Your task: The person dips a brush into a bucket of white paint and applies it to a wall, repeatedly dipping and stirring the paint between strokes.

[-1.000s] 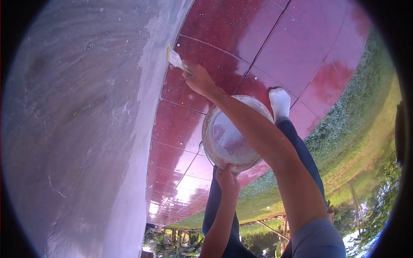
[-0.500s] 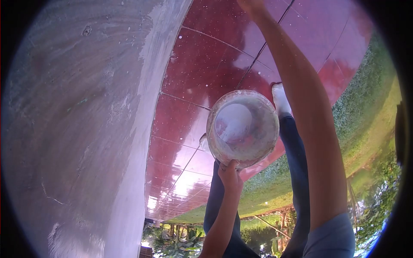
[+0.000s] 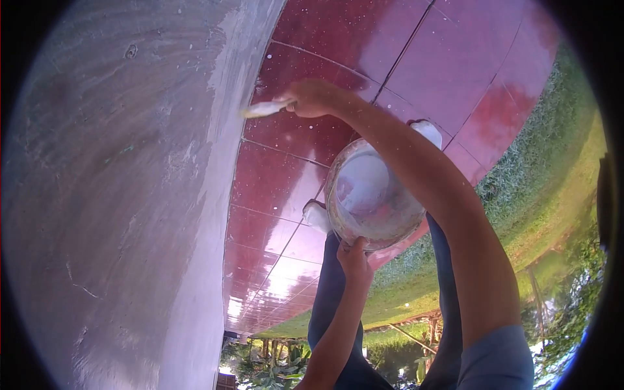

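My left hand (image 3: 354, 257) grips the near rim of a round, paint-smeared bucket (image 3: 396, 227), thumb over the edge. White paint (image 3: 361, 183) shows inside it. Across the bucket's right side, in this view, runs my right forearm. The fingers of my right hand (image 3: 313, 99) are closed on a paintbrush (image 3: 263, 109), whose pale tip is right at the bottom border of the wall (image 3: 123, 195). Along that border runs a whitish band (image 3: 195, 260), with ragged brush marks where it meets the greyer surface.
Glossy red floor tiles (image 3: 292, 149) with white specks lie beside the wall. My two feet in white footwear (image 3: 316, 216) stand on either side of the bucket. Grass (image 3: 520, 175) borders the tiles on the right, with plants (image 3: 286, 364) beyond.
My right hand has swung from the top edge down and left to the wall, bringing the paintbrush into view. The bucket has shifted slightly right in view, still in my left hand.
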Demonstrator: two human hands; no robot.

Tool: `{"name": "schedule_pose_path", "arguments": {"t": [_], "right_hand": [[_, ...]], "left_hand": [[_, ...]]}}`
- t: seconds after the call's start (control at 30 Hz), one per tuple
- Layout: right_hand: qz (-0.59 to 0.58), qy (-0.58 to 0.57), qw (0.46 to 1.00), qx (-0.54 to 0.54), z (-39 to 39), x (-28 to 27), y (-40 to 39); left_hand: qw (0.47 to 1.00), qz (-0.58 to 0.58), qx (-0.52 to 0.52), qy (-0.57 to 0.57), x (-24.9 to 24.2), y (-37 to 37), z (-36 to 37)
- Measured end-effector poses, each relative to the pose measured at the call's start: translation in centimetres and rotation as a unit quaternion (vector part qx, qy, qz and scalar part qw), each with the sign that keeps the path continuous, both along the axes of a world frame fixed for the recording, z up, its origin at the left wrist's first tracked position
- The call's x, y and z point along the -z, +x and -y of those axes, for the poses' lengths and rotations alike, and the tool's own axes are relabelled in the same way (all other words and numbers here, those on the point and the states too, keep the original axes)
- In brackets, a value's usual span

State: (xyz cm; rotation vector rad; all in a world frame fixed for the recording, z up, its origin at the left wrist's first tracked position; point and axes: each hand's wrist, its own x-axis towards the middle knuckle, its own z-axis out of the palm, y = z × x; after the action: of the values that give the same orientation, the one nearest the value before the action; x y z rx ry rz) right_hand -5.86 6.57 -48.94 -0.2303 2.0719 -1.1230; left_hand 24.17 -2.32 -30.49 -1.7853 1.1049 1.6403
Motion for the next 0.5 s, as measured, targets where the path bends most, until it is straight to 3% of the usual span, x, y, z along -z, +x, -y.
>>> {"name": "schedule_pose_path", "arguments": {"t": [0.03,0.1,0.17,0.23,0.27,0.3,0.33,0.37,0.4,0.43,0.47,0.5], "right_hand": [[-0.102,-0.001,0.993,0.056,-2.3,0.3,-2.8],[-0.215,0.131,0.966,0.053,-8.0,-6.5,-8.6],[-0.195,0.161,0.958,0.133,-13.6,-2.8,-11.3],[-0.092,0.048,0.934,0.342,-15.7,-2.9,-11.9],[-0.094,0.047,0.934,0.340,-15.9,-1.2,-12.7],[-0.218,-0.051,0.872,0.434,-16.3,2.4,-13.3],[-0.333,-0.149,0.777,0.513,-16.0,3.9,-13.5],[-0.214,-0.073,0.794,0.564,-13.2,0.3,-11.9],[-0.176,-0.093,0.796,0.571,-10.2,-0.2,-11.2],[-0.135,-0.055,0.828,0.541,-7.7,3.5,-10.2],[-0.179,-0.020,0.860,0.478,-2.1,-0.4,-7.5],[-0.176,-0.078,0.812,0.551,3.2,-1.5,-5.1]], "left_hand": [[1.000,0.007,0.005,-0.001,-0.1,-0.2,0.0],[1.000,0.009,0.010,-0.004,-0.1,-0.5,-0.1],[1.000,0.001,0.009,-0.013,-0.2,-0.4,-0.2],[1.000,-0.010,0.010,-0.012,-0.1,-0.3,-0.3],[1.000,-0.015,0.015,-0.010,-0.1,-0.2,-0.4],[1.000,-0.016,0.015,-0.011,-0.1,-0.2,-0.5],[1.000,-0.011,0.016,-0.010,-0.2,-0.3,-0.6],[1.000,-0.006,0.018,-0.010,-0.3,-0.3,-0.6],[1.000,-0.005,0.020,-0.014,-0.3,0.1,-0.5],[1.000,-0.015,0.018,-0.013,-0.1,0.4,-0.5],[0.999,-0.027,0.014,-0.008,0.1,0.5,-0.8],[0.999,-0.030,0.012,-0.005,0.2,0.4,-1.1]]}}
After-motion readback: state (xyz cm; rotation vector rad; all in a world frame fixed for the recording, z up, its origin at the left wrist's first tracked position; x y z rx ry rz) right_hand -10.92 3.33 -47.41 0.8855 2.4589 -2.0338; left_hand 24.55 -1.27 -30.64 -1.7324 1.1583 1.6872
